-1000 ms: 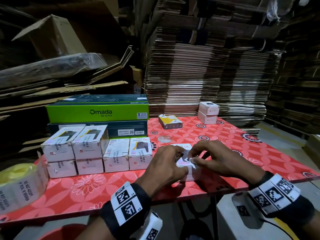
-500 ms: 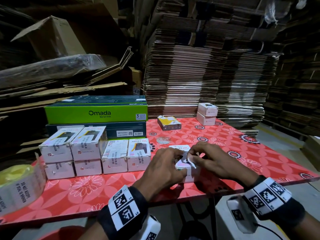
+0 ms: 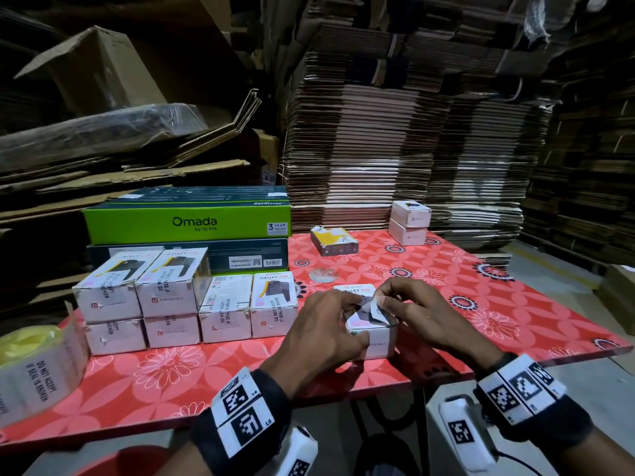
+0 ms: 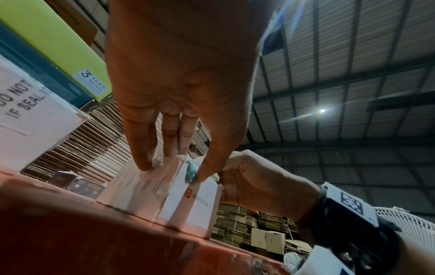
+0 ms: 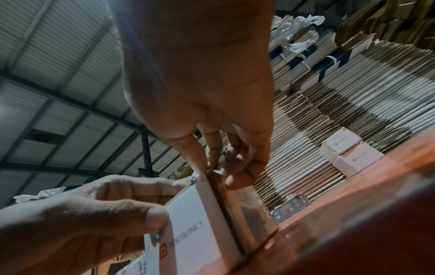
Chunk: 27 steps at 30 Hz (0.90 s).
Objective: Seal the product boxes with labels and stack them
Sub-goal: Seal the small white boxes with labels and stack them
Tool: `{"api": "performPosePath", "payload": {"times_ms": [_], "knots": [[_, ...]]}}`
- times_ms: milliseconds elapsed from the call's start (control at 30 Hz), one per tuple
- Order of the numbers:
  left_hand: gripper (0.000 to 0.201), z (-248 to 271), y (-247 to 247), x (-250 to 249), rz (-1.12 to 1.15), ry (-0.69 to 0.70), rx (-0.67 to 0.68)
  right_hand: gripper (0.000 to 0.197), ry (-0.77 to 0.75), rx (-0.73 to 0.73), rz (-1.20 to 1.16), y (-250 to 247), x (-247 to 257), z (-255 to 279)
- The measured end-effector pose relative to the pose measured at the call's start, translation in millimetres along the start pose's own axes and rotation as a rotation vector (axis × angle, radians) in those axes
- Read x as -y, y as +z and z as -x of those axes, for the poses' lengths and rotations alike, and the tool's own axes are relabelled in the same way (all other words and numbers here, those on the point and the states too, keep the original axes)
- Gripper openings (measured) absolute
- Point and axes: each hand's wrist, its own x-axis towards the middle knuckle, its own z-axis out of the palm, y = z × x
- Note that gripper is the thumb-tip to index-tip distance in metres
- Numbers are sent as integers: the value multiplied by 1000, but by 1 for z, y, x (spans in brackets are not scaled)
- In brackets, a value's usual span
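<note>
product box (image 3: 372, 329): light, stiff card, corners crushable | left hand (image 3: 321, 333) pinches its near corner | right hand (image 3: 421, 316) pinches flimsy label (image 3: 372, 305) above it | take box by side faces

Green carton (image 3: 185, 225) at the tabletop's far left edge: "Omada by tp-link", plus a "3 YEAR Warranty" badge (image 3: 277, 228). Small white boxes stacked in front of it (image 3: 273, 305): "HALLEY 20K" on top, "PORTRONICS" on the front, seal stickers reading "DO NOT ACCEPT IF SEAL IS BROKEN". Label roll (image 3: 41, 372) at the near left corner carries the same warning. Box near the front edge (image 3: 376, 345): "HALLEY 20K" on top, "PORTRONICS" on its side, clear in the right wrist view (image 5: 186, 236).
</note>
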Motion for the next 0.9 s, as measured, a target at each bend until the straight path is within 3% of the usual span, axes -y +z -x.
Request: {"api": "performPosePath", "payload": {"times_ms": [200,367,633,767,900], "knots": [[55,-2,1,1,-31,-22,16,16,70,-39,-206,1,-3,3],[60,-3,0,1,-42,-19,17,15,76,-164,-401,-4,4,5],[74,-4,-9,5,-29,-13,163,14,61,-107,-421,0,13,7],[61,-2,-11,5,35,33,77,16,47,-97,-438,2,18,9],[36,-2,-8,0,338,92,-86,20,22,-96,-520,5,29,12]]}}
